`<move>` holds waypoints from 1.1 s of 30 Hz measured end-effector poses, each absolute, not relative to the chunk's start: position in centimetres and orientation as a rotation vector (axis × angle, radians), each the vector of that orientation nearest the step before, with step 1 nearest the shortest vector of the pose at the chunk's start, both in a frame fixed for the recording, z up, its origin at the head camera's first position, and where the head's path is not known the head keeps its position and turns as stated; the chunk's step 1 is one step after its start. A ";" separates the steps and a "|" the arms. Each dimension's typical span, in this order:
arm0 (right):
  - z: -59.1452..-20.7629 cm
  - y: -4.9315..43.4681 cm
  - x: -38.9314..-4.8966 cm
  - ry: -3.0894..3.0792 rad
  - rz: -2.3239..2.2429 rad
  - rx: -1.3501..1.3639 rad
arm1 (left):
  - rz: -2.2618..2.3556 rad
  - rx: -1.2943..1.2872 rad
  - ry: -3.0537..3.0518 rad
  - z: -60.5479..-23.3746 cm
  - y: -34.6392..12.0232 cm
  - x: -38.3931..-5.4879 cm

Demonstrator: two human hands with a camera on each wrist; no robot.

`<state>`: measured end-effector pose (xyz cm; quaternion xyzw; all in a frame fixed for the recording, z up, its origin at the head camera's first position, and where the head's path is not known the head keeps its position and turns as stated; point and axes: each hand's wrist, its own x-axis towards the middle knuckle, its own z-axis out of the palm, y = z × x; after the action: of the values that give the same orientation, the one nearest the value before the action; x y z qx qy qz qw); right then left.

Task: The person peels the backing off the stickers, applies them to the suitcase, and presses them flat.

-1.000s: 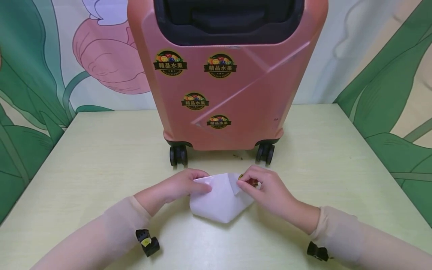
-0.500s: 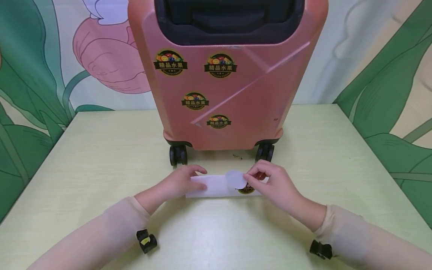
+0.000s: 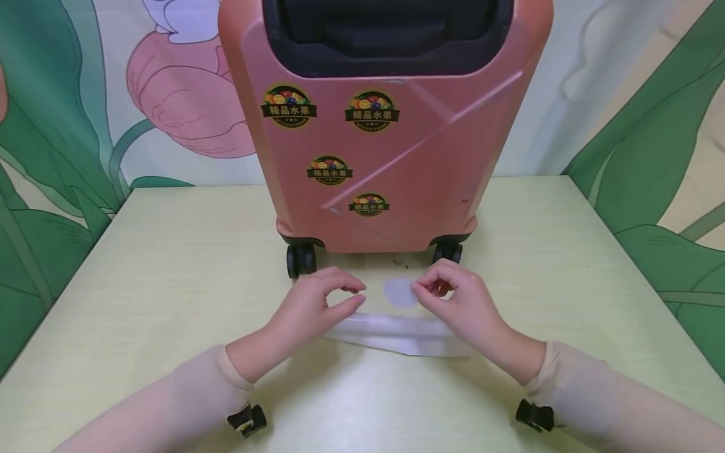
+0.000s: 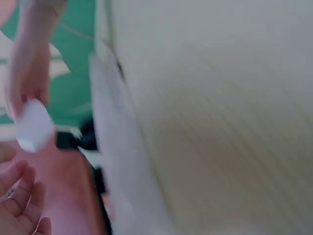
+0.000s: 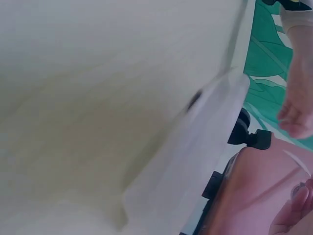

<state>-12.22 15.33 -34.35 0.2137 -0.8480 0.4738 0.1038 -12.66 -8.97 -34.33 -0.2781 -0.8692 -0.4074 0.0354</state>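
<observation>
Between thumb and forefinger, my right hand [image 3: 467,305] pinches the edge of a round sticker [image 3: 399,293], its plain pale back facing the head camera. Facing it, my left hand [image 3: 308,302] has thumb and fingers apart around nothing, a short way left of the sticker. Below both hands a white backing sheet [image 3: 404,336] lies across the table, curled along its length. In the left wrist view the sticker [image 4: 34,126] hangs from the right fingertips, near the left hand [image 4: 22,205]. The right wrist view shows the sheet [image 5: 181,161] blurred, its dark printed side mostly hidden.
A pink suitcase [image 3: 419,170] stands upright on wheels behind the hands, with several round fruit stickers [image 3: 371,112] on its front. The pale table [image 3: 170,264] extends around it. A cloth with painted leaves [image 3: 651,176] hangs behind.
The sticker has come away from the sheet in the right hand's pinch and risen slightly. The left hand has let go of the sheet, which has dropped toward the table's front.
</observation>
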 end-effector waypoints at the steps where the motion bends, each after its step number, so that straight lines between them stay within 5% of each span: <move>1: -34.3 15.2 -12.3 -2.480 1.377 0.649 | -1.323 -0.873 -2.632 -34.0 -8.5 -12.3; 11: -33.8 14.0 -12.4 -2.233 1.109 0.949 | -2.090 -0.659 -2.596 -32.2 -6.1 -11.2; 33: -33.4 14.6 -12.8 -2.178 1.036 0.966 | -2.200 -0.415 -2.430 -32.8 -5.7 -12.9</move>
<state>-12.77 14.55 -33.37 0.3581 -0.8075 0.3842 0.2684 -12.88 -5.75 -32.82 -0.1252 -0.7331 -0.6636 -0.0809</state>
